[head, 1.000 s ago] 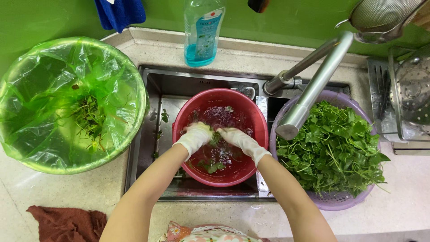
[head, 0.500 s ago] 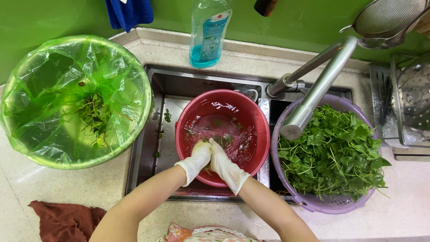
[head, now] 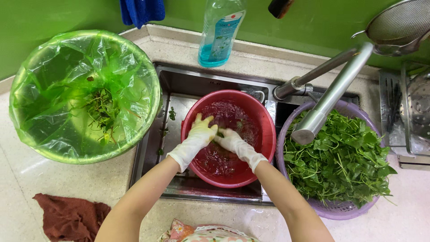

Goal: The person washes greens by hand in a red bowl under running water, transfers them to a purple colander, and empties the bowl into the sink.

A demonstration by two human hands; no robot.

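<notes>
A small green sprig (head: 220, 133) is pinched between the gloved left hand (head: 202, 132) and right hand (head: 229, 139), over water in the round red plastic bowl (head: 264, 148) in the steel sink (head: 179, 89). The bowl nearly fills the basin; a purple basket (head: 333, 208) of leafy greens (head: 342, 159) touches its right rim, and a green-lined bin (head: 53, 154) crowds the left.

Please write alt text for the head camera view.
Two gloved hands, left hand and right hand, meet over a red basin of water in a steel sink. A purple basket of leafy greens stands right, a green-lined bin left.
</notes>
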